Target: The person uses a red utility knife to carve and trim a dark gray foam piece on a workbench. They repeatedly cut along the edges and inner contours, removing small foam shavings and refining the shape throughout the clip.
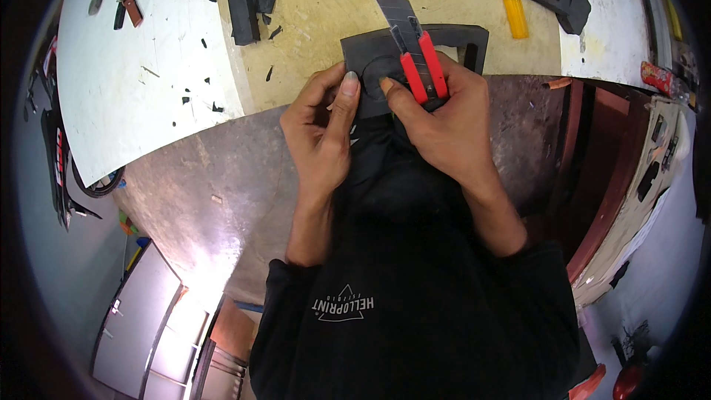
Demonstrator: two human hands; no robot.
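A flat black foam-like piece [363, 48] is held up at the table's near edge; a round outline shows on its face and an opening near its right end. My left hand [320, 122] pinches its left edge, thumb on top. In my right hand [453, 126] lies a red utility knife [432, 59], its wide snap-off blade extended and pointing away toward the far left. The right thumb rests on the piece beside the round outline. The right fingers behind the knife and the piece are mostly hidden.
Black offcuts [242, 11] lie on the tabletop [311, 0], with small scraps to the left. At the far right are a yellow lighter [514, 13] and a black frame-shaped piece [569, 7]. A brown-handled metal tool [130, 6] lies far left.
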